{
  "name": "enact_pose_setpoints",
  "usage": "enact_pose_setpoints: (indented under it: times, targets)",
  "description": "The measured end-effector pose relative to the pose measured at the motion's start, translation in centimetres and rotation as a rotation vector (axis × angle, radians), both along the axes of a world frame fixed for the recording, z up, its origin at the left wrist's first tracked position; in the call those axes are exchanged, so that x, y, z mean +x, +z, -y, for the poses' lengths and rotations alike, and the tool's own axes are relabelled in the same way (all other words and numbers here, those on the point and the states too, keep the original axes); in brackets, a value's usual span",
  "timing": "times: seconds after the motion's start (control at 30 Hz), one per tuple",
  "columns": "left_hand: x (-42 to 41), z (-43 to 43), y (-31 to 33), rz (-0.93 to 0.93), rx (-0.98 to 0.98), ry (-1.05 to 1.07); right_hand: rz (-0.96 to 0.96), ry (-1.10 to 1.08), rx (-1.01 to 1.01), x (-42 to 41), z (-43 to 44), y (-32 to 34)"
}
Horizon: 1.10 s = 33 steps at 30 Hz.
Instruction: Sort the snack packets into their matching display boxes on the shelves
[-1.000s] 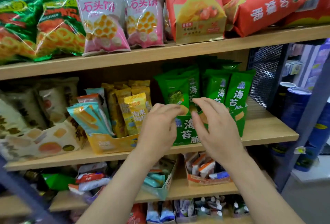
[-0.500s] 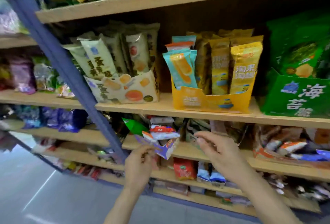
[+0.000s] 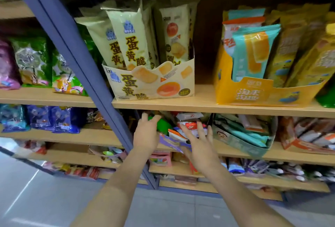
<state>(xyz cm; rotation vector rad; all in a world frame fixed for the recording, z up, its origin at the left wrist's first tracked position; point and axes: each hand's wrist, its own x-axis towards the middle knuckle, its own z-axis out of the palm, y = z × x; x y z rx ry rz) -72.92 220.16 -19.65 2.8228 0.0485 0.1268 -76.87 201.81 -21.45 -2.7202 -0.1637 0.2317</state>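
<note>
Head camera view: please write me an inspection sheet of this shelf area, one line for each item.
Surface: wooden shelf boards, stacked in tiers.
Job's things: cream display box holds upright cream packets; yellow display box holds yellow packets with teal packets in front; purple box on the shelf below holds mixed packets, among them a green packet and a red-and-white packet.
Clutter: loose bags on the left shelves.
Hands: left hand touches the green packet, grip unclear; right hand open, fingers spread over the purple box.
Cables: nothing seen.
Surroundings: blue shelf post, grey floor.
</note>
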Motion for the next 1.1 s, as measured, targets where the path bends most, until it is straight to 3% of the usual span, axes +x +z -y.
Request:
enact_pose_setpoints:
  times: [0.2, 0.47, 0.7, 0.87, 0.97, 1.03, 1.1]
  targets:
    - [-2.3, -2.1, 1.9, 0.165, 0.001, -0.115, 0.018, -0.101, -0.034, 1.1, -1.2, -0.2]
    - [-7.1, -4.5, 6.5, 0.312, -0.177, -0.141, 0.020, -0.121, -0.112, 1.5, -2.0, -0.2]
    - [-12.3, -6.0, 10.5, 0.568, -0.110, -0.113, -0.089, -0.054, -0.179, 2.8, -1.9, 0.2]
    - [-14.2, -5.4, 11.5, 0.657, -0.280, -0.167, -0.027, -0.118, 0.014, 0.6, -0.5, 2.8]
    - [-14.3, -4.4, 12.4, 0.664, -0.404, -0.156, -0.037, -0.174, 0.493, -2.4, 1.7, 7.1]
    - [-14.1, -3.6, 13.4, 0.661, -0.497, -0.147, -0.081, -0.057, 0.791, -5.0, 3.0, 10.9]
    - [-13.9, -2.3, 14.6, 0.650, -0.534, -0.186, -0.046, 0.104, 0.620, -7.2, 3.5, 13.9]
